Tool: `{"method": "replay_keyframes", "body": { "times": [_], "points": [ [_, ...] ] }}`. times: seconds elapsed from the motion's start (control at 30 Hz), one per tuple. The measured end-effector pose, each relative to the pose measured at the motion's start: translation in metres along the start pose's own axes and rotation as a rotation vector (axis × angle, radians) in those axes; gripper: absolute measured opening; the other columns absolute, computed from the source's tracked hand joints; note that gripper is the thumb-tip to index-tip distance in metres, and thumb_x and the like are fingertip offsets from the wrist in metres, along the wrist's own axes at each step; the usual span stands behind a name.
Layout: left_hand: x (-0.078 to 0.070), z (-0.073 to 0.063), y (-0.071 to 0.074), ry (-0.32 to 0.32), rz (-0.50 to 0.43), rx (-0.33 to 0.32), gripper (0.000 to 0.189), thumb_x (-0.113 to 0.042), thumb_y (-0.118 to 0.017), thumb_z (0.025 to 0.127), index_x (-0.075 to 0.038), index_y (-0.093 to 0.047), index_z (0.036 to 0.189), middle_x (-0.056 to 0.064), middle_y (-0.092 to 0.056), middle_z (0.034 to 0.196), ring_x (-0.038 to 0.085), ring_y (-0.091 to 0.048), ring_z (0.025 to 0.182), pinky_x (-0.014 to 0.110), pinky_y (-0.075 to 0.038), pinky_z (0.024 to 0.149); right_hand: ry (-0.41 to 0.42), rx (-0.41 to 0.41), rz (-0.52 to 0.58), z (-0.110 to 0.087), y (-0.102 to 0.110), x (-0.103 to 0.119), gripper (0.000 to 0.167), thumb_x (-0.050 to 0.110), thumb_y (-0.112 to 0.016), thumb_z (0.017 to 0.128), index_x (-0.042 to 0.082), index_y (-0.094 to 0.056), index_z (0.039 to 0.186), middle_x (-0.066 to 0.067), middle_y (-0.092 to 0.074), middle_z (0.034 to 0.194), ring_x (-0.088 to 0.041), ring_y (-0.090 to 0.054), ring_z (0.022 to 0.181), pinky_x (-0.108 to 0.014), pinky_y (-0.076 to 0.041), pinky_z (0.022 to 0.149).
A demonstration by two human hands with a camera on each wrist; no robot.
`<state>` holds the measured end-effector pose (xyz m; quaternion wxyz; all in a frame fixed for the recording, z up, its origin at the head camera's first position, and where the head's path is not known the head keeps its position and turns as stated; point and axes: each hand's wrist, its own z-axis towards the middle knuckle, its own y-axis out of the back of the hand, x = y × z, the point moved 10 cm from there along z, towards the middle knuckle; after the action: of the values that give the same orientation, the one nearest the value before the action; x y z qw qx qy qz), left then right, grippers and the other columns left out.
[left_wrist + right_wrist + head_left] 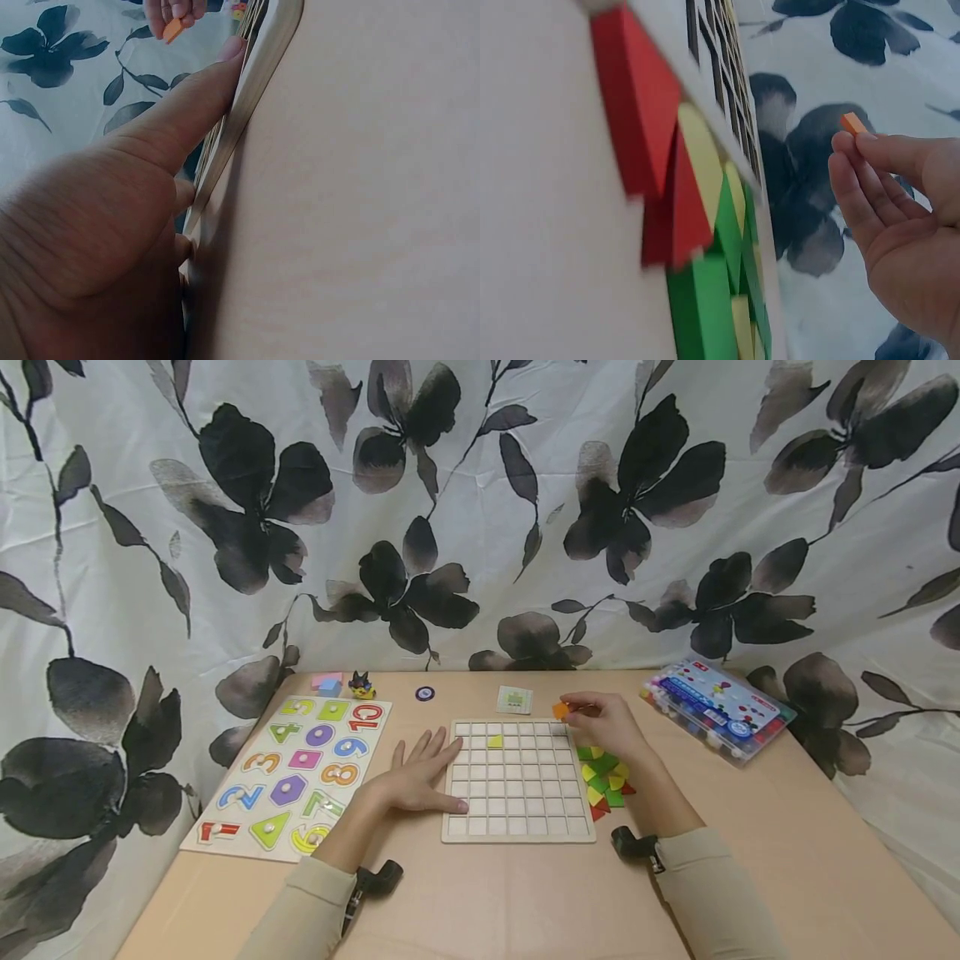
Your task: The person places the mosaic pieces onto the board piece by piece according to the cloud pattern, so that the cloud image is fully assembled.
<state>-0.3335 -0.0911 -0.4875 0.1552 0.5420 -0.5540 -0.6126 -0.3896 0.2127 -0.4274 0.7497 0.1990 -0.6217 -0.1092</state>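
Floral cloth (480,527): one, hanging behind everything. 
Surface (510,902): pale, carrying all items below. 
Number puzzle (236,850): one, far left, coloured numerals and shapes seated in it. 
Grid board (520,771): one, pale and squared, flat in front of us between our hands. 
Plastic case (712,706): one, clear with a blue label, far right. 
Our hands, two: the left hand (416,777) lies fingers spread along the board's left edge, thumb resting on the rim; the right hand (603,722) pinches an orange block between thumb and fingers. 
Pile of blocks (603,777): green, yellow and red, just beside the board's right edge. 
Card (514,700): one, green-patterned, beyond the board. 
Figure (362,686): one, small, behind the number puzzle, next to a pink block (322,677) and a blue block (329,687). 
Round token (425,693): one, dark-rimmed. 
Yellow block (495,742): one, on the grid toward its far left. 
Orange block (560,710): one, held up by the board's far right corner, seen slim and tilted from the left wrist. We judge this the deciding relation: grid squares lie toward us and leftward from it, with the right hand nearer that corner.
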Motion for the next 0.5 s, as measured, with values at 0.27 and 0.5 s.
{"method": "replay_keyframes", "body": {
  "times": [0.27,0.5],
  "points": [
    [0.002,0.002,-0.001,0.01,0.047,0.007,0.119,-0.078,-0.072,0.078,-0.024,-0.017,0.169,0.012,0.004,0.176,0.037,0.009,0.163,0.069,0.014,0.123,0.035,-0.004,0.02,0.002,-0.024,0.018,0.033,0.007,-0.074,0.097,0.0,-0.071,0.128,-0.017,-0.072,0.11,-0.02,-0.068,0.089,-0.017,-0.057,0.075],
    [0.005,0.004,-0.003,-0.007,-0.002,-0.008,0.122,-0.078,-0.074,0.076,-0.021,-0.018,0.169,0.015,0.005,0.176,0.04,0.01,0.162,0.07,0.017,0.121,0.014,0.038,0.098,0.004,-0.05,0.019,0.033,0.005,-0.074,0.095,-0.004,-0.07,0.127,-0.018,-0.071,0.105,-0.016,-0.071,0.087,-0.023,-0.06,0.076]
  ]
}}
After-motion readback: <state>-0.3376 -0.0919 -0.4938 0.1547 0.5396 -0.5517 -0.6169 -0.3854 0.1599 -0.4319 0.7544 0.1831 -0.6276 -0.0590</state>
